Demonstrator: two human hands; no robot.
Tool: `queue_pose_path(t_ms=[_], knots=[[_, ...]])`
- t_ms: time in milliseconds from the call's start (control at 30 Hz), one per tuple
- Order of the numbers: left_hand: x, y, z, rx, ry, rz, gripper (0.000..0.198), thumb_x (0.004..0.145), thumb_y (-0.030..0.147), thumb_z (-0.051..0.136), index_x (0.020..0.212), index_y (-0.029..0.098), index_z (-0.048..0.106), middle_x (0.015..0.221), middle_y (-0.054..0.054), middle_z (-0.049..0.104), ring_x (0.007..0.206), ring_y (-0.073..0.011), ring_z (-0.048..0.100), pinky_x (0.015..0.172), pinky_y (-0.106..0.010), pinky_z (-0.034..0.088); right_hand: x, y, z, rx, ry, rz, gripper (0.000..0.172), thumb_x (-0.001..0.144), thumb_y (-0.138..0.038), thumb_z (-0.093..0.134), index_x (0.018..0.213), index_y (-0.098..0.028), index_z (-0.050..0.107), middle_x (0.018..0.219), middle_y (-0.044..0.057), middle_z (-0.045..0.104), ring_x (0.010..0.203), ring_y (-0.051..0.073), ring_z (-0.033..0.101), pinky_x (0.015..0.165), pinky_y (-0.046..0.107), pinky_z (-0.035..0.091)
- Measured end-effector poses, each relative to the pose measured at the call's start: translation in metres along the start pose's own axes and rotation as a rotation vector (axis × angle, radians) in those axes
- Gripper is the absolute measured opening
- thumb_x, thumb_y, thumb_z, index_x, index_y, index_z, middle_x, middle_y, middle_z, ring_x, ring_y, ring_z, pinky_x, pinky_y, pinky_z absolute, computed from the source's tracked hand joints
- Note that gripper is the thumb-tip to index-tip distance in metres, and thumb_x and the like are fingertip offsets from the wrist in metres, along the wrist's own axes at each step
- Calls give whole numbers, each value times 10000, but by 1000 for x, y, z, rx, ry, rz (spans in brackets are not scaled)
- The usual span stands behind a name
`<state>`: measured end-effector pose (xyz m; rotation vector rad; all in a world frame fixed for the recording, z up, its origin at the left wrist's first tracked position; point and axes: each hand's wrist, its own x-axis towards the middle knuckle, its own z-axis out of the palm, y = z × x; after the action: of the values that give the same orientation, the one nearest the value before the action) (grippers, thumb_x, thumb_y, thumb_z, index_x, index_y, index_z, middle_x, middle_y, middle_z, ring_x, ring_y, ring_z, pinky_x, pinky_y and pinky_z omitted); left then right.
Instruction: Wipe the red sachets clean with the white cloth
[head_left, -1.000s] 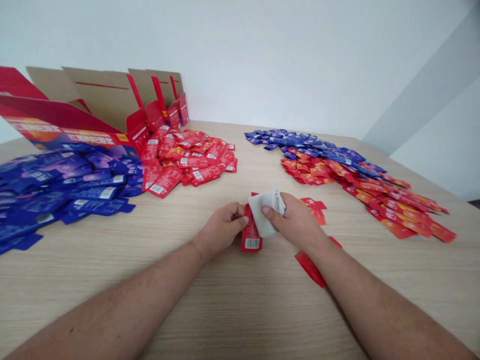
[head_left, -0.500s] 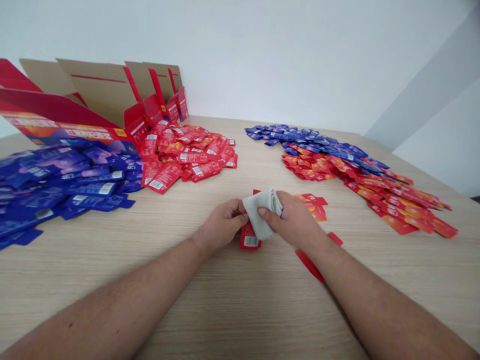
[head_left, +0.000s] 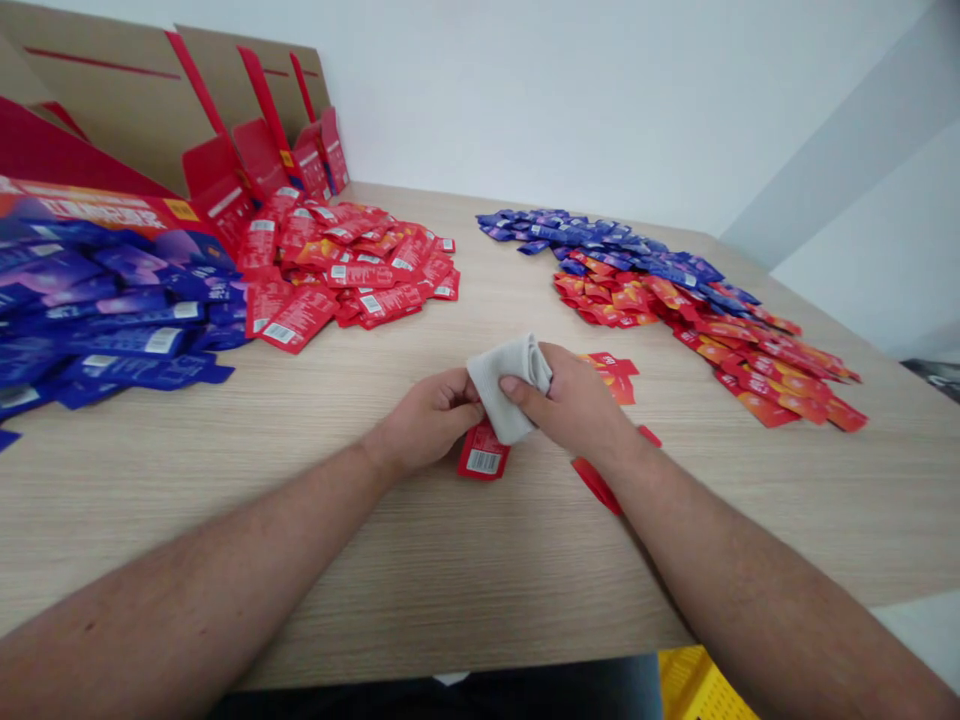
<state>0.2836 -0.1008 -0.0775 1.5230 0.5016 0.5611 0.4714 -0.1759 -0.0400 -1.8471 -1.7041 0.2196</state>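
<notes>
My right hand (head_left: 581, 405) is closed around a folded pale grey cloth (head_left: 501, 395), its thumb pressed on the near face. The cloth lies against a red packet (head_left: 484, 458) with a white barcode label and covers its upper part. My left hand (head_left: 429, 418) pinches the left edge of this packet between thumb and fingers, close to the tabletop. Beyond my right hand lie red-orange packets (head_left: 616, 378), partly hidden by it. Another red packet (head_left: 598, 485) shows beside my right forearm, which covers part of it.
Red packets (head_left: 300, 315) and blue packets (head_left: 127, 340) are heaped at the left before open red cardboard boxes (head_left: 112, 120). At the right, a long row holds blue packets (head_left: 600, 235) and red-orange packets (head_left: 780, 375). A yellow perforated crate (head_left: 701, 690) shows below the table edge.
The view has tilted down, bringing the near table edge and yellow crate into sight. Both hands keep their holds on the packet and the cloth.
</notes>
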Motion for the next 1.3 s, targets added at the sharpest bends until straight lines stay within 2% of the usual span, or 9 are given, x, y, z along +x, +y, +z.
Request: queue_pose_path(t_ms=[100,267,400,567,667,800,967,1167,1300], knots=[[-1,0,-1,2,-8,40,157,785,230,608,704,179,484,791,-2,612,695,-133,557,658,-277,451,2,3,-1,31,84,123,313,883,-481,564,962,-190,644,881,69,712,783,232,637,646,323,413],[-3,0,-1,88,6,11,138,783,238,618,713,173,519,702,16,579,625,-118,520,605,-257,426,3,4,-4,48,-8,41,357,863,-532,585,951,-191,644,883,62,711,781,226,637,662,323,425],[-1,0,2,-23,56,-8,187,759,250,649,680,177,495,695,16,598,613,-112,529,595,-250,443,2,-1,-2,37,67,153,339,880,-492,561,985,-183,648,881,70,712,777,231,635,646,322,417],[4,0,7,-270,271,-159,177,678,204,705,743,182,542,640,36,590,544,-122,555,537,-266,483,-4,-13,3,-36,-125,-17,343,870,-503,569,965,-181,638,919,86,700,822,235,620,691,331,422],[6,3,8,-341,319,-192,203,682,225,723,731,184,531,622,36,589,522,-133,566,513,-286,508,-7,-17,6,-121,-72,9,331,882,-493,552,931,-173,620,895,95,675,800,232,593,683,335,409],[6,7,8,-389,377,-163,240,607,130,754,699,171,536,612,36,585,538,-113,563,514,-238,486,-9,-18,8,-118,-114,-115,308,876,-495,576,912,-189,598,871,68,645,791,213,568,695,323,404],[5,9,9,-455,358,-162,178,705,170,713,710,176,535,597,27,579,512,-118,544,498,-245,473,-8,-16,8,-149,-48,-66,311,889,-494,563,892,-184,583,865,76,633,786,213,555,683,322,389],[8,11,4,-491,422,-126,186,731,113,660,679,174,492,567,30,550,500,-97,510,493,-205,422,-6,-15,-1,-109,-364,-219,251,854,-430,633,920,-188,628,912,57,667,790,191,576,711,305,401],[4,11,4,-463,301,-164,167,762,149,649,729,181,489,639,13,611,556,-140,585,536,-272,510,1,-3,-9,-38,-179,-67,327,856,-479,624,974,-175,657,930,75,708,810,223,626,724,329,443]])
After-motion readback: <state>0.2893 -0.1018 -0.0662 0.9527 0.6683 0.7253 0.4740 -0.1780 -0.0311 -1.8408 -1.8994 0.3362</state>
